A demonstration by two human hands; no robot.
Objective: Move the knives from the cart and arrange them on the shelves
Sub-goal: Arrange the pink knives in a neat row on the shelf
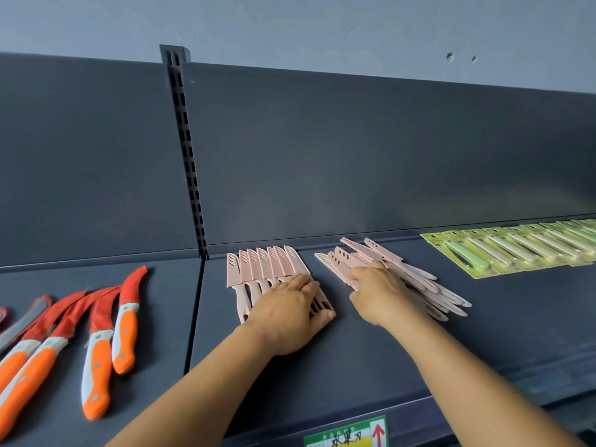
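Several pink sheathed knives [264,264] lie side by side in a neat row on the dark grey shelf [354,366], tips toward the back panel. My left hand [287,314] lies flat over their handles, thumb against the rightmost one. To the right is a loose, fanned pile of more pink knives [419,282]. My right hand [377,291] rests on the pile's left side, its fingers curled around one pink knife. The cart is out of view.
Orange-handled knives [125,321] with red blade covers lie on the neighbouring shelf to the left, past a slotted upright [187,156]. A row of green carded knives [503,250] runs along the back right. A green price label [346,435] sits on the shelf's front edge.
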